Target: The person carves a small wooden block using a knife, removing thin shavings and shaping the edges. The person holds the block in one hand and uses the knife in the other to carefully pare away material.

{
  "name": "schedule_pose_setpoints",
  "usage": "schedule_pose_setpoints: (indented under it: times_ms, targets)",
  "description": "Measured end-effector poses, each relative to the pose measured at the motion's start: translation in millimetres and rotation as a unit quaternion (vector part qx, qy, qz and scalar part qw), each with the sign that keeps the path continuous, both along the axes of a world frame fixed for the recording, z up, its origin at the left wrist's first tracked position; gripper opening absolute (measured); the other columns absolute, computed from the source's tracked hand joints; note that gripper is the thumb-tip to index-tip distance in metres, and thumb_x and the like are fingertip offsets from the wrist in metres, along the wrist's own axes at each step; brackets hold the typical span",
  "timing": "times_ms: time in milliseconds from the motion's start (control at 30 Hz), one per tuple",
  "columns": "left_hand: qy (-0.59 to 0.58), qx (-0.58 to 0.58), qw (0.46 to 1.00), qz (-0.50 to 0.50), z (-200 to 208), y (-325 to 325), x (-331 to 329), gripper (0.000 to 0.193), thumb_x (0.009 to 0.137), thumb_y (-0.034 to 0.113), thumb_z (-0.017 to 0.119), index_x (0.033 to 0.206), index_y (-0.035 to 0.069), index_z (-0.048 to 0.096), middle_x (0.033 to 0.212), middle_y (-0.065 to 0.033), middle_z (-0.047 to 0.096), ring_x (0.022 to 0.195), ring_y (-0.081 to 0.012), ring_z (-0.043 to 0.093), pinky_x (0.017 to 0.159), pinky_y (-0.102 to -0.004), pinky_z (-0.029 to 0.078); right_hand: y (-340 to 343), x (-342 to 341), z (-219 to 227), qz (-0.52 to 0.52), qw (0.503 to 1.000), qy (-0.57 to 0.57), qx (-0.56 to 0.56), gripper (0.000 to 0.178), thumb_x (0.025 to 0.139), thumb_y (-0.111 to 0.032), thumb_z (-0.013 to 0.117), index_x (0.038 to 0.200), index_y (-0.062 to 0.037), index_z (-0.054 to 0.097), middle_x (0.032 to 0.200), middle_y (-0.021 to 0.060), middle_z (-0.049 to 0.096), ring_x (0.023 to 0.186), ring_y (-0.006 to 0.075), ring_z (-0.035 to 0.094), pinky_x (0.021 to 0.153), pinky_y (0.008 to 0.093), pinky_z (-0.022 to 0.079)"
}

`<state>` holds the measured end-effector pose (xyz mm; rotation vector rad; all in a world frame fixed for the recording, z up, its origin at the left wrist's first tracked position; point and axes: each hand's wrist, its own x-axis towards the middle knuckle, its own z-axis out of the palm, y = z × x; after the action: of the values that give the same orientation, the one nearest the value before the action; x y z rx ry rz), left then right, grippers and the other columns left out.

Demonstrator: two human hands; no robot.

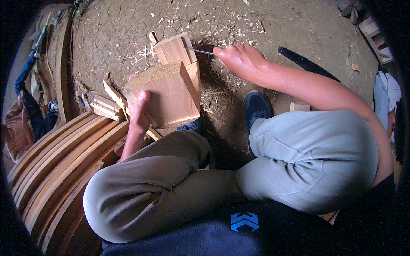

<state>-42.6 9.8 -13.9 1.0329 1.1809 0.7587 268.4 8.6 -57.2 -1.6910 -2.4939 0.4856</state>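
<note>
A thick squared wooden block (pixel 168 96) is tilted in front of my left hand (pixel 139 106). That hand is closed around its left side, the thumb lying on the near face and the other fingers mostly hidden behind. Just beyond it sits a smaller wood part (pixel 173 50); whether the two are one piece I cannot tell. My right hand (pixel 239 59) is closed in a fist on a thin-bladed metal tool (pixel 200 51), whose handle is hidden by the fingers. The blade points left and its tip reaches the smaller part's face.
Curved wooden boards (pixel 77 149) are stacked at my left, with short offcuts (pixel 104 106) at their far end. Wood shavings litter the dirt floor (pixel 115 25). A dark flat strip (pixel 305 63) lies beyond my right forearm. Another person (pixel 19 123) is at the far left.
</note>
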Motion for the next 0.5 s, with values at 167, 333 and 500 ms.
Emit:
schedule_pose_setpoints:
  times_ms: [167,333,500]
  targets:
    - [-0.008,-0.022,1.0,0.0,-9,0,-9,0.085,0.074,0.043,0.068,0.138,0.003,0.028,0.125,-0.0119,0.047,0.119,-0.024,0.044,0.104,-0.0382,0.03,-1,0,2,-0.001,1.0,0.007,0.009,0.009,0.084,-0.007,0.053,0.091,-0.0021,0.055,0.066,0.0203,0.062,0.069,0.0363,0.066,0.055,0.0465,0.053]
    - [-0.066,0.03,0.997,0.006,1,0,10,0.075,0.071,0.043,0.072,0.127,0.006,0.037,0.112,-0.0059,0.051,0.107,-0.017,0.047,0.093,-0.033,0.036,-2,-1,-7,-0.009,1.0,-0.009,0.011,0.01,0.083,-0.011,0.055,0.09,-0.0041,0.054,0.062,0.0187,0.061,0.063,0.0352,0.066,0.052,0.0464,0.052]
    - [-0.072,0.032,0.997,-0.008,-3,3,8,0.074,0.073,0.04,0.07,0.128,0.005,0.034,0.112,-0.0068,0.051,0.106,-0.0174,0.048,0.093,-0.0329,0.036,0,6,-7,-0.012,1.0,-0.003,0.019,0.012,0.083,-0.013,0.058,0.091,-0.0045,0.055,0.061,0.0179,0.061,0.062,0.0355,0.065,0.052,0.0461,0.052]
